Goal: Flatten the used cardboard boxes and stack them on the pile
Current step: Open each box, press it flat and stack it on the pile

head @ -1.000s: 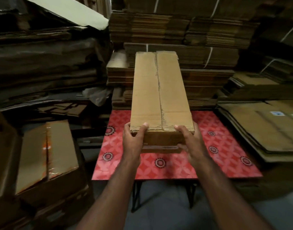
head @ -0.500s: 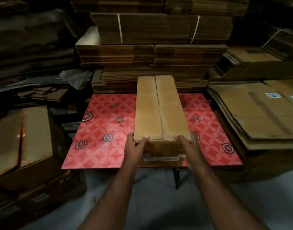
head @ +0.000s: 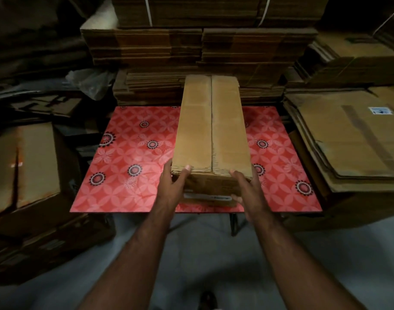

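Both hands grasp the near end of a long, closed cardboard box (head: pixel 211 128). Left hand (head: pixel 172 186) wraps the near left corner, thumb laid on the top edge. Right hand (head: pixel 247 189) cups the near right corner, fingers curled against the end face. The box lies lengthwise over a red patterned table (head: pixel 129 162), running from the near edge to the far edge, its top flaps meeting along a centre seam. Flattened cardboard stacks (head: pixel 191 48) rise at the far side. A flat pile (head: pixel 348 139) sits to the right, another box (head: pixel 28 166) to the left.
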`<state>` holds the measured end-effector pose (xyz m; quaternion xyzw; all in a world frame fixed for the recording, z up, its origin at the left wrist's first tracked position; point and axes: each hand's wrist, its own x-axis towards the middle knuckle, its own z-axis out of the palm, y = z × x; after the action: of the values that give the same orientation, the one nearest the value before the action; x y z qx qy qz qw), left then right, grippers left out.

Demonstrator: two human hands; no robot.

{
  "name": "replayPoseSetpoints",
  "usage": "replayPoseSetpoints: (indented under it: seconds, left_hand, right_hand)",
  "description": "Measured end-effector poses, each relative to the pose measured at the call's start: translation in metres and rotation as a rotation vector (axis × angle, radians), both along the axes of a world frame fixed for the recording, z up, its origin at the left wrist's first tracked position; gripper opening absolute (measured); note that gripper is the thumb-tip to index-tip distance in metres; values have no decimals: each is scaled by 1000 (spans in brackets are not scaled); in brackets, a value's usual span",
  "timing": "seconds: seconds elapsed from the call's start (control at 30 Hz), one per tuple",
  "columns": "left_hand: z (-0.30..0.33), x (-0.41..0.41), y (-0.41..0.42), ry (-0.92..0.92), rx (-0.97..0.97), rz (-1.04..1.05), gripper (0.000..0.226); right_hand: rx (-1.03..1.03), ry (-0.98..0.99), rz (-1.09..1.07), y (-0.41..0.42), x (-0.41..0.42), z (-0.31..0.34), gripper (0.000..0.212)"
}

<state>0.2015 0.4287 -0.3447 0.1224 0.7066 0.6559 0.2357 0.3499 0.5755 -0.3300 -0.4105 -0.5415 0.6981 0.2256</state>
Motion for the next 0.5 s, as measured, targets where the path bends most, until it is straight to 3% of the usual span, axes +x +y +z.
replayPoseSetpoints:
  seconds: [0.13,0.33,0.5]
  left_hand:
    - [4,3,1,-24,-13,22,58]
    - [10,6,0,-29,-19,39,58]
    - [18,4,-3,-214,83,28,41]
  right_hand:
    - [11,0,1,1,-1,4,48]
    - [-48,0,-21,-5,1,9,63]
    - [76,-3,-23,-12,-2,20,55]
